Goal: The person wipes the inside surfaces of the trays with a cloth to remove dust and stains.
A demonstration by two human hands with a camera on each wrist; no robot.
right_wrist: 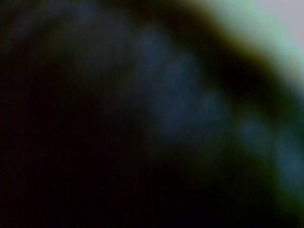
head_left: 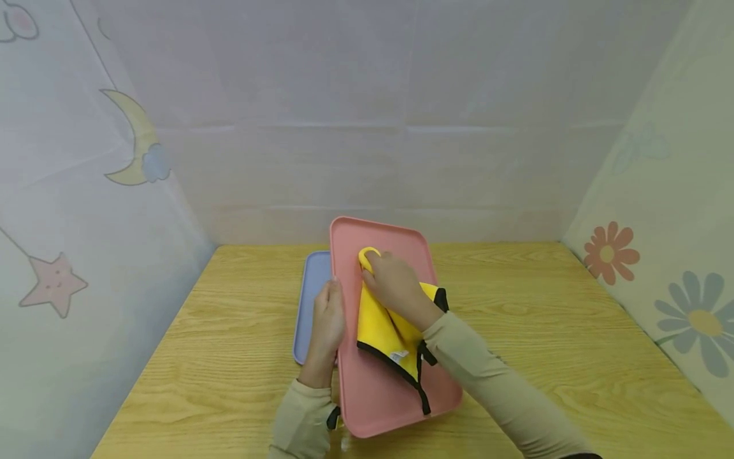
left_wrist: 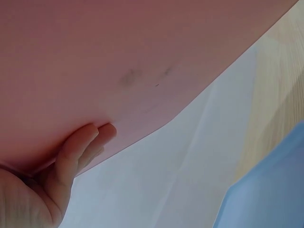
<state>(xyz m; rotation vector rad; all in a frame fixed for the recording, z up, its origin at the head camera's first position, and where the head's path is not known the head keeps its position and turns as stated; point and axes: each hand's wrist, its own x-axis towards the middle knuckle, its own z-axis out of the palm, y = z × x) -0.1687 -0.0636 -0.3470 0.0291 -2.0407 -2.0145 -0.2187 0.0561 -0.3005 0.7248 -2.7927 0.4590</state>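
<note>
My left hand (head_left: 329,319) grips the left long edge of a pink tray (head_left: 367,398), which is held tilted over the table. In the left wrist view, the fingers (left_wrist: 76,149) lie against the tray's underside, where a few dark smudges (left_wrist: 130,76) show. A yellow cloth (head_left: 375,322) with black edging lies over the tray's inner face. My right hand (head_left: 395,284) holds a bunched part of this cloth against the upper half of the tray. The cloth's lower corner, with a small white label (head_left: 399,356), hangs toward the near end. Dark blur fills the right wrist view.
A blue tray (head_left: 309,293) lies on the wooden table (head_left: 241,344), partly hidden behind the pink one. Pale printed sheets (head_left: 367,159) close off the table's back and both sides. A small black strap (head_left: 333,418) shows by the left sleeve.
</note>
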